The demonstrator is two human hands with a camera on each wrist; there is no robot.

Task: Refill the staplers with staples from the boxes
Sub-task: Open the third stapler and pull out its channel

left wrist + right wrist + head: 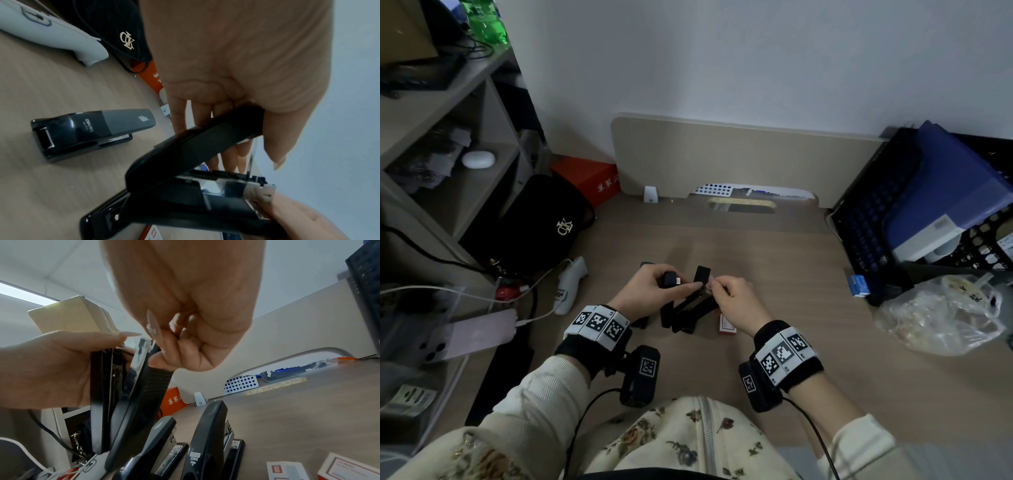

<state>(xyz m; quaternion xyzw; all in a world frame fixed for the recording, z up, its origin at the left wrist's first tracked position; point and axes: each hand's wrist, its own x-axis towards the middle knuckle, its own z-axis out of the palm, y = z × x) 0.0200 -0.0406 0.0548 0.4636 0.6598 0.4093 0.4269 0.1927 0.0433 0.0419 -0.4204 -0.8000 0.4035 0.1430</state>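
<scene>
A black stapler is held open above the desk, its front end tilted up. My left hand grips its raised top arm, thumb on one side and fingers on the other. The shiny metal magazine lies bare below that arm. My right hand pinches the magazine's front tip with curled fingers; I cannot tell whether staples are between them. A red and white staple box lies under my right wrist, and more staple boxes show in the right wrist view.
Other black staplers stand near: one closed stapler at the left, two upright staplers behind. A black bag, a white device and cables crowd the left. A plastic bag and black crate sit at the right.
</scene>
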